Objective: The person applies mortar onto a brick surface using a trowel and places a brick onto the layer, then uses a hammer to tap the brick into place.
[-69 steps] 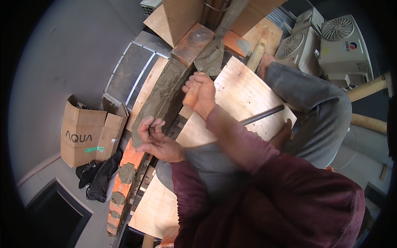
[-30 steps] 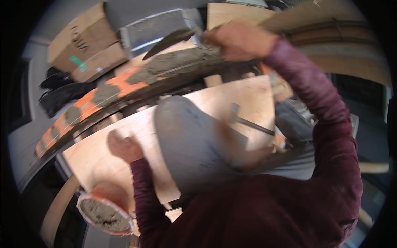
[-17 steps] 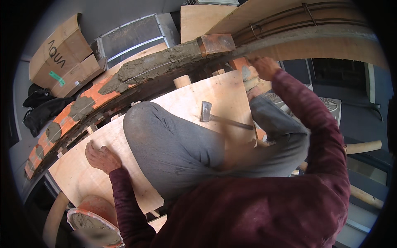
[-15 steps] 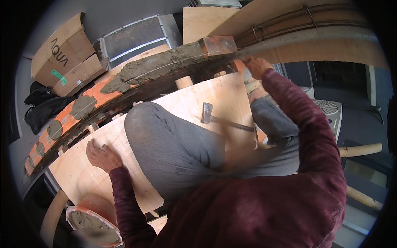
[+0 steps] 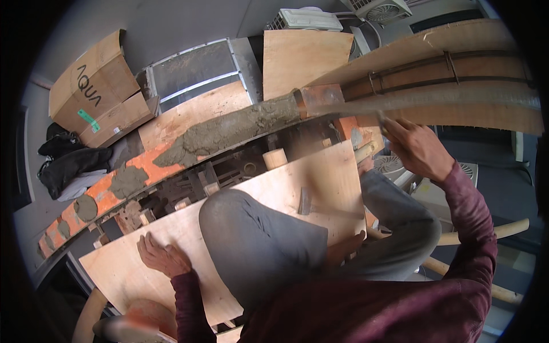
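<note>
Left hand (image 5: pixel 162 256): flat, fingers loosely spread, pressing on the plywood sheet (image 5: pixel 274 211) under the person's knees; holds nothing. Hammer (image 5: pixel 305 201) lies on that sheet. Right hand (image 5: pixel 416 147): reached out, fingers closed on a long blurred straightedge (image 5: pixel 423 100); long axis runs left-right, far end pointing right. Beyond: curved brick course (image 5: pixel 171 166) topped with grey mortar (image 5: pixel 229 130). Farther: cardboard box (image 5: pixel 97 91), dark clothing (image 5: pixel 68 163), grey floor.

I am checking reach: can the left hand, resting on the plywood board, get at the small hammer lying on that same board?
Probably not directly: the left hand lies flat on the plywood board, but the bent grey-trousered knee sits between it and the small hammer.
</note>
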`<action>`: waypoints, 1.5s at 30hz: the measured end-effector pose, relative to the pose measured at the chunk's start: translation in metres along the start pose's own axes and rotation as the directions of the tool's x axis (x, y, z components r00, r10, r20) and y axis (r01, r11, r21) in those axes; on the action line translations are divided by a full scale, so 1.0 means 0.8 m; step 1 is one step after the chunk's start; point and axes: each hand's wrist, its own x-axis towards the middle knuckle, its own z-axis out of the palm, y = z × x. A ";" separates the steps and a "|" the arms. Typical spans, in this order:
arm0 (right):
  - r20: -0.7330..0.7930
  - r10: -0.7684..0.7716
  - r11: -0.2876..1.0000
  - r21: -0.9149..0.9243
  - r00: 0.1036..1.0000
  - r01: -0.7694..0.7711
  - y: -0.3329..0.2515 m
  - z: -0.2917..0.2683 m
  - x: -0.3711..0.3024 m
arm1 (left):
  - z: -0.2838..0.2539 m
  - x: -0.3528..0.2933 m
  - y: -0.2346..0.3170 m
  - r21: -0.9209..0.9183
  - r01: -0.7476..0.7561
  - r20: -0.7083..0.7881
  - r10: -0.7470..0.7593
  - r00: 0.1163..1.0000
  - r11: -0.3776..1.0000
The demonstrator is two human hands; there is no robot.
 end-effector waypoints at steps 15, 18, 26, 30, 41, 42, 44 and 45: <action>0.591 0.102 0.898 -0.401 0.800 0.182 0.021 0.132 0.408 | -0.001 0.006 0.004 -0.099 0.073 0.050 -0.069 0.996 0.992; 0.702 0.129 0.918 -0.352 0.700 0.184 -0.012 0.110 0.414 | 0.001 0.002 -0.002 -0.117 0.098 0.040 -0.094 0.995 0.988; 0.785 0.155 0.927 -0.325 0.599 0.186 -0.002 0.114 0.417 | 0.000 0.009 0.007 -0.149 0.090 0.046 -0.084 0.995 0.985; 0.796 0.089 0.933 -0.277 0.599 0.230 -0.003 0.110 0.411 | 0.002 0.007 0.005 -0.132 0.090 0.045 -0.085 0.995 0.987; 0.734 -0.247 0.853 -0.145 0.633 0.501 -0.072 0.122 0.416 | -0.007 0.006 0.002 -0.108 0.069 0.055 -0.063 0.996 0.992; 0.670 -0.294 0.871 -0.105 0.682 0.479 -0.071 0.135 0.416 | -0.006 0.005 0.002 -0.116 0.073 0.052 -0.068 0.996 0.991; 0.742 -0.529 0.465 -0.153 0.412 0.872 -0.058 0.155 0.431 | -0.004 0.004 -0.001 -0.157 0.077 0.049 -0.070 0.996 0.984; 0.781 -0.575 0.196 -0.157 0.243 0.968 -0.050 0.165 0.440 | -0.005 0.005 -0.001 -0.152 0.062 0.048 -0.055 0.997 0.987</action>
